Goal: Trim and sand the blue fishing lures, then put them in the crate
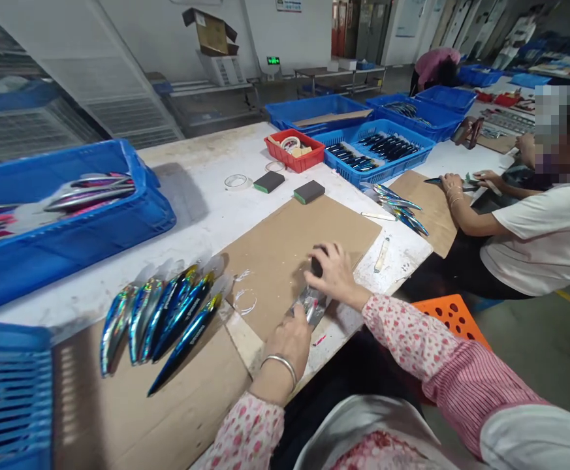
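Observation:
My left hand, a bangle at its wrist, is closed on a shiny fishing lure with clear, film-like edges, low over the cardboard's near edge. Just above it, my right hand curls its fingers round a dark sanding block, which is mostly hidden. Under both hands lies a brown cardboard sheet with white scuffs. Several blue fishing lures with clear lips lie in a fanned row to the left. Two dark sanding blocks with green sides, one a sanding block, rest beyond the sheet.
A blue crate of lures stands at the left, near a slotted blue basket. Ahead are a red tray with tape rolls and a blue basket of dark lures. A co-worker sits at the right. A knife lies nearby.

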A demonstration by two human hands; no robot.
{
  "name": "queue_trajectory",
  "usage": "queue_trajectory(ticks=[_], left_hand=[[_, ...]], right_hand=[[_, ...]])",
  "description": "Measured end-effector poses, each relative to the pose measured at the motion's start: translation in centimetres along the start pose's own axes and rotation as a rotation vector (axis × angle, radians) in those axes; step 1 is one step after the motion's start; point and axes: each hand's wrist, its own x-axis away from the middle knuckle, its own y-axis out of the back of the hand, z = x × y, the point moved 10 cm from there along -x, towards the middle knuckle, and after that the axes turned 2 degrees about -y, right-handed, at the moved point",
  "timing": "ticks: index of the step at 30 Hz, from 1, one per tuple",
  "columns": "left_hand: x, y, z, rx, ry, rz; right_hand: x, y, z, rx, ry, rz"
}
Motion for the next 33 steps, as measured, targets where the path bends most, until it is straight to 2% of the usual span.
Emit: queue_trajectory(ticks=[4,6,8,11,14,16,21,23,25,28,31,33], left_hand=[[0.2,-0.2,0.4,0.074,0.004,0.007],[0.2,-0.3,0.8,0.128,-0.006,0.013],[-0.1,-0.4,1.2,0.163,-0.019,0.004],[-0.6,-0.5,1.7,0.197,-0.055,-0.021],[-1.0,-0.9,2.0,0.204,-0.069,-0.022],[-1.0,-0.9,2.1,0.207,-0.064,-0.031],[-0.6,-0.7,2.0,0.234,-0.084,-0.064],[-0.5,-0.6,2.3,0.256,-0.095,-0.089],[-0.4,-0.6,2.5,0.274,-0.111,-0.111],[-0.5,-0.8,2.6,0.282,-0.137,-0.108],[-0.7,-0.9,2.6,0.262,-0.132,-0.088],[-0.9,-0.8,2.5,0.249,-0.118,-0.084]], right_hand=[[-2.8,1.9,-7.3,-0.092,-0.27,-0.13],[-3.2,2.2,-8.4,-0.208,-0.321,-0.181],[-2.8,1.5,-6.8,-0.274,-0.272,-0.141],[-0.8,-0.3,-2.7,-0.274,-0.207,-0.003],[0.9,-0.9,0.5,-0.237,-0.117,0.038],[0.4,-1.0,0.5,-0.226,-0.114,0.033],[-4.1,-0.6,-5.8,-0.261,-0.395,-0.005],[-5.2,-0.4,-6.7,-0.363,-0.41,-0.017],[-5.0,-0.7,-5.5,-0.444,-0.327,0.025],[-1.8,-0.9,-2.5,-0.418,-0.232,0.055],[1.5,-0.4,0.5,-0.331,-0.138,-0.011],[1.9,-0.3,1.4,-0.274,-0.086,-0.043]])
